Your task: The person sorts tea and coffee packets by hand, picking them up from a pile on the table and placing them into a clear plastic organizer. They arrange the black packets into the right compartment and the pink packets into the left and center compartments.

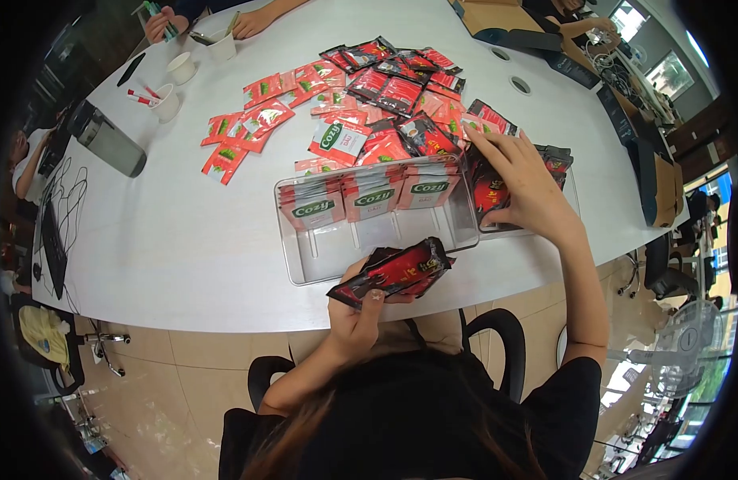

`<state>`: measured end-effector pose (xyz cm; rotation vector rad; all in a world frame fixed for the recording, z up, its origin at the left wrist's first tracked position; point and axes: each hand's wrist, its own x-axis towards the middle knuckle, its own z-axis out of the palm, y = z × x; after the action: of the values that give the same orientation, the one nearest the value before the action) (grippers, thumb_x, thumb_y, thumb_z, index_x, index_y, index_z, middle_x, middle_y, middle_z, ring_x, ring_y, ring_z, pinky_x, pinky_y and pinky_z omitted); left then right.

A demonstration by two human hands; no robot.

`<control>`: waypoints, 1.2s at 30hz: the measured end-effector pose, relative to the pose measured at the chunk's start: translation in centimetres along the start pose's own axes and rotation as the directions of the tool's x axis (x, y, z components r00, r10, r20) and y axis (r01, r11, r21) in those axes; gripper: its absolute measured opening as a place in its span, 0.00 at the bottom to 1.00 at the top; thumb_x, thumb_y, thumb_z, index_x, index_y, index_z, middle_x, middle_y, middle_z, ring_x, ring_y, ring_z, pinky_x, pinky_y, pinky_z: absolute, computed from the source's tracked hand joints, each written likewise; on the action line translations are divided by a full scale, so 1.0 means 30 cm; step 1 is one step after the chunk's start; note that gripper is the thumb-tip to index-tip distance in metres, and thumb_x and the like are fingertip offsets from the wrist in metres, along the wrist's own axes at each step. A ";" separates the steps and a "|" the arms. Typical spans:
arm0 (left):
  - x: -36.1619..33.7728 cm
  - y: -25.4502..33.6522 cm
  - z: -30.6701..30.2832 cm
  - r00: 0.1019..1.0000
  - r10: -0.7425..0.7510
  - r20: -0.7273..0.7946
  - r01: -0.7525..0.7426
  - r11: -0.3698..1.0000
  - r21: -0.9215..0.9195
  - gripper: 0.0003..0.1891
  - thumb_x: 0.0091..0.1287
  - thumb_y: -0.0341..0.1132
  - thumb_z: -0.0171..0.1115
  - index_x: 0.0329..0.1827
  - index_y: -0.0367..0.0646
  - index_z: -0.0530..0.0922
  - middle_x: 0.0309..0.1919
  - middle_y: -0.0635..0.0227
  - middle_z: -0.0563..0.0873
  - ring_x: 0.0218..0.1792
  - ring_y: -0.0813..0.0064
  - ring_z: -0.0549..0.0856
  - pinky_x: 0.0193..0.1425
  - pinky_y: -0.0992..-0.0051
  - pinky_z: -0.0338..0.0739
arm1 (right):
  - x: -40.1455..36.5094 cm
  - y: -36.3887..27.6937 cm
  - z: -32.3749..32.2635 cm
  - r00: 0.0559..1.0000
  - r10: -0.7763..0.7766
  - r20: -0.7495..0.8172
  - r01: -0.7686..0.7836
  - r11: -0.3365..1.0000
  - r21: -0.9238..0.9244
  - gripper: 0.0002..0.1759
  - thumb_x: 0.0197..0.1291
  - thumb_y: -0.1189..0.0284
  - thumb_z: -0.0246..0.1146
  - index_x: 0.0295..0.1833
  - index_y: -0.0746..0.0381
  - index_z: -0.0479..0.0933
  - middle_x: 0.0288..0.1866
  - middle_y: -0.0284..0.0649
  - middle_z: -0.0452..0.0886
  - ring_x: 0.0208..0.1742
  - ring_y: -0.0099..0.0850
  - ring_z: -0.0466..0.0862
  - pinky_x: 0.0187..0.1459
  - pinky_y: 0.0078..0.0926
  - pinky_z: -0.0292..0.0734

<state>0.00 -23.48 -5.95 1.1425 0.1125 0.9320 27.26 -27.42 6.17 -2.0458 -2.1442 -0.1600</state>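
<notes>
My left hand (355, 316) is closed round several black and red packets (397, 274), held in front of a clear plastic bin (305, 273). Pink Cozy packets (374, 200) stand in three stacks along the back of that bin. To its right sits a second clear bin (575, 192) with black and red packets (490, 192) inside. My right hand (525, 182) reaches over the second bin, fingers spread and touching the packets at its left part; whether it grips any is unclear. A loose pile of pink packets (337, 138) and black packets (389, 90) lies behind the bins.
A bottle (107, 140) and paper cups (166, 104) stand at the left. Another person's hands (253, 22) hold items at the table's far side. Open cardboard boxes (653, 180) line the right edge, near two round table holes (519, 85).
</notes>
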 end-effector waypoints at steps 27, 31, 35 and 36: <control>0.013 0.003 0.042 0.989 0.054 -0.135 -0.022 0.973 0.229 0.16 0.64 0.17 0.61 0.55 0.27 0.72 0.45 0.52 0.85 0.42 0.70 0.87 0.47 0.75 0.84 | -0.154 -0.046 -0.093 0.897 0.181 -0.404 -0.122 0.978 0.167 0.12 0.53 0.81 0.67 0.45 0.64 0.77 0.39 0.39 0.82 0.38 0.33 0.79 0.45 0.30 0.75; 0.014 0.003 0.038 0.993 0.054 -0.109 -0.025 0.967 0.254 0.15 0.64 0.17 0.61 0.54 0.27 0.73 0.46 0.52 0.85 0.42 0.71 0.87 0.49 0.75 0.83 | -0.132 -0.004 -0.036 0.993 0.065 -0.095 -0.050 0.987 0.153 0.15 0.49 0.76 0.69 0.44 0.61 0.77 0.37 0.38 0.79 0.39 0.39 0.74 0.46 0.37 0.71; 0.011 0.003 0.018 0.997 0.075 -0.019 -0.064 0.936 0.345 0.19 0.62 0.11 0.58 0.56 0.27 0.68 0.48 0.52 0.81 0.48 0.62 0.85 0.49 0.65 0.86 | -0.080 -0.009 -0.049 0.996 -0.038 -0.083 0.035 0.998 -0.047 0.31 0.39 0.74 0.75 0.54 0.59 0.74 0.57 0.39 0.74 0.56 0.40 0.74 0.55 0.38 0.71; 0.013 0.003 0.020 0.997 0.076 -0.025 -0.063 0.937 0.344 0.19 0.62 0.11 0.58 0.56 0.27 0.69 0.48 0.52 0.82 0.48 0.63 0.85 0.49 0.65 0.86 | -0.065 -0.010 -0.056 0.990 -0.070 -0.120 0.058 0.993 -0.101 0.37 0.36 0.73 0.76 0.58 0.58 0.73 0.62 0.40 0.72 0.60 0.41 0.73 0.57 0.38 0.71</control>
<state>0.50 -23.64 -5.47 1.4589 0.2757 1.0225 27.12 -29.67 7.46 -1.9620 -2.1672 -0.3964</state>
